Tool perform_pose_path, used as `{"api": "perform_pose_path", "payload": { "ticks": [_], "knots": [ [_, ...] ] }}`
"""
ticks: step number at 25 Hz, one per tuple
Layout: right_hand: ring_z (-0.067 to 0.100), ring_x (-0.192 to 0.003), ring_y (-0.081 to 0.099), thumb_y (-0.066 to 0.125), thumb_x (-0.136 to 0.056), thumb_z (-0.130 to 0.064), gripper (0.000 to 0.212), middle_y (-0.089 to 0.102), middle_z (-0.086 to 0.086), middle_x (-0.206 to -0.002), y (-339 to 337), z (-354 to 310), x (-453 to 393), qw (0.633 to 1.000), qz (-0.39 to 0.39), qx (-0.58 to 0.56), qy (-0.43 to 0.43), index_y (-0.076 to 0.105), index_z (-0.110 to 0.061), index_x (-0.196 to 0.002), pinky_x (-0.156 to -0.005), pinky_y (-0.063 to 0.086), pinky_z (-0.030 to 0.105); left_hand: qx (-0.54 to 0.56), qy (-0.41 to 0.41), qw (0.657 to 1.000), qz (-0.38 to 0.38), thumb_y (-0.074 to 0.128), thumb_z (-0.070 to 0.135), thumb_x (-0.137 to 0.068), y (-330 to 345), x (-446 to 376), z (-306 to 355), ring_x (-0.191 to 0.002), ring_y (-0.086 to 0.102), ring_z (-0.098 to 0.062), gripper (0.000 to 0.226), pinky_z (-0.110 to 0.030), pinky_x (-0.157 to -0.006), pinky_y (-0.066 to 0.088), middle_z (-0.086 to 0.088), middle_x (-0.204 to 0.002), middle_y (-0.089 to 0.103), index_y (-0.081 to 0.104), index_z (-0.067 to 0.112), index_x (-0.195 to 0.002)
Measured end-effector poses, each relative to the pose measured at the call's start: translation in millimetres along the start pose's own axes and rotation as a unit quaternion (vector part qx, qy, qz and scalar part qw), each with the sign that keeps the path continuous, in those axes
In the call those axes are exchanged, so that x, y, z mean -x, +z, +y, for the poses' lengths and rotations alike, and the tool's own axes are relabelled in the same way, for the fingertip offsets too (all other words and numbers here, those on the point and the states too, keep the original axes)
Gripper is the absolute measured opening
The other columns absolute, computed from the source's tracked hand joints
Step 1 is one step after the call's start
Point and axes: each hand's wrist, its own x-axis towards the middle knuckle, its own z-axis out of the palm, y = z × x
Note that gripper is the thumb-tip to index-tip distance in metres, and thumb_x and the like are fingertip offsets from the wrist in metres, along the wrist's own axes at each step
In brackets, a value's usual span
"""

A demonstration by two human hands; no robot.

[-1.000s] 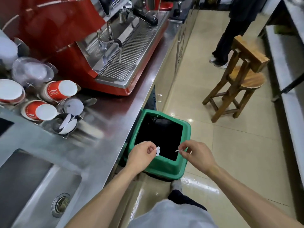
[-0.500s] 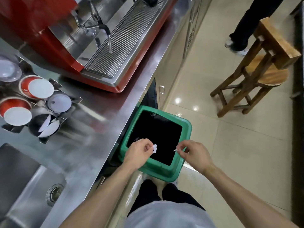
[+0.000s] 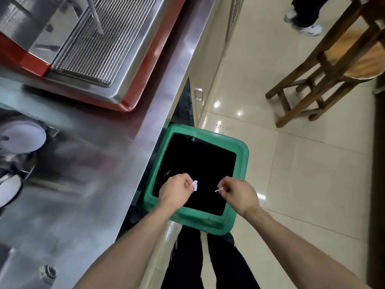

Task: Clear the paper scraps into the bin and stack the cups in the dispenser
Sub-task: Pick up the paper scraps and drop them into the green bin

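A green bin [image 3: 241, 161] with a black liner stands on the floor beside the steel counter. Both my hands hover over its opening. My left hand [image 3: 177, 189] pinches a small white paper scrap [image 3: 195, 185] between thumb and fingers. My right hand [image 3: 239, 193] pinches a thinner white scrap [image 3: 217, 190]. The cup dispenser [image 3: 18, 138] is blurred at the left edge, with white cup bottoms showing.
The steel counter [image 3: 93, 184] runs along the left, with a red espresso machine [image 3: 87, 49] on it. A wooden stool [image 3: 333, 65] stands on the tiled floor at upper right. A person's shoe [image 3: 310, 29] is beyond it. My legs are below the bin.
My view has tilted downward and closer to the bin. Both hands stay over the bin's opening, still pinching their scraps.
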Motion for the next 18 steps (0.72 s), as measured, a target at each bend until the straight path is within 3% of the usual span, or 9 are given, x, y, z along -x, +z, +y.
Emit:
{"api": "perform_pose_path", "payload": {
  "ticks": [4,7,12,16,18],
  "knots": [
    [0.03,-0.096,0.067,0.053,-0.09,-0.019,0.021,0.072,0.002,-0.105,41.6,-5.2,-50.5,0.998,-0.029,0.05,0.02,0.067,-0.024,-0.105,-0.073,0.052,0.037,-0.028,-0.052,0.997,-0.039,0.058,0.022,-0.09,25.3,-46.5,-12.4,-0.086,0.068,-0.023,0.012,-0.028,-0.067,0.05,0.005,-0.091,0.073,0.068,0.027,-0.088],
    [0.035,-0.088,0.068,0.05,-0.09,-0.012,0.021,0.073,0.008,-0.1,69.1,-4.4,-78.9,0.997,-0.02,0.063,0.043,0.067,-0.019,-0.101,-0.067,0.051,0.037,-0.075,-0.06,0.994,-0.057,0.054,0.019,-0.091,43.3,-76.0,-23.1,-0.095,0.068,-0.029,0.019,-0.03,-0.07,0.049,-0.002,-0.103,0.073,0.07,0.029,-0.097],
    [0.035,-0.083,0.069,0.051,-0.089,-0.012,0.019,0.073,0.011,-0.095,100.7,3.7,-113.4,0.996,-0.017,0.066,0.057,0.065,-0.016,-0.1,-0.064,0.051,0.036,-0.115,-0.066,0.989,-0.07,0.055,0.019,-0.093,68.3,-114.9,-40.7,-0.095,0.068,-0.029,0.019,-0.029,-0.067,0.047,-0.006,-0.104,0.073,0.07,0.026,-0.102],
    [0.035,-0.081,0.068,0.051,-0.091,-0.014,0.028,0.072,0.01,-0.093,113.4,5.5,-121.9,0.995,-0.005,0.067,0.068,0.056,-0.021,-0.117,-0.059,0.042,0.033,-0.123,-0.074,0.986,-0.088,0.055,0.02,-0.095,78.4,-129.9,-50.2,-0.096,0.068,-0.03,0.022,-0.031,-0.069,0.05,-0.008,-0.11,0.072,0.068,0.024,-0.112],
    [0.034,-0.076,0.064,0.052,-0.091,-0.014,0.035,0.067,0.009,-0.089,115.5,6.1,-123.1,0.995,-0.012,0.067,0.074,0.047,-0.021,-0.125,-0.058,0.042,0.034,-0.103,-0.079,0.987,-0.097,0.056,0.024,-0.096,78.9,-134.1,-54.4,-0.101,0.067,-0.029,0.033,-0.032,-0.073,0.052,-0.007,-0.118,0.07,0.06,0.028,-0.128]
  ]
}}
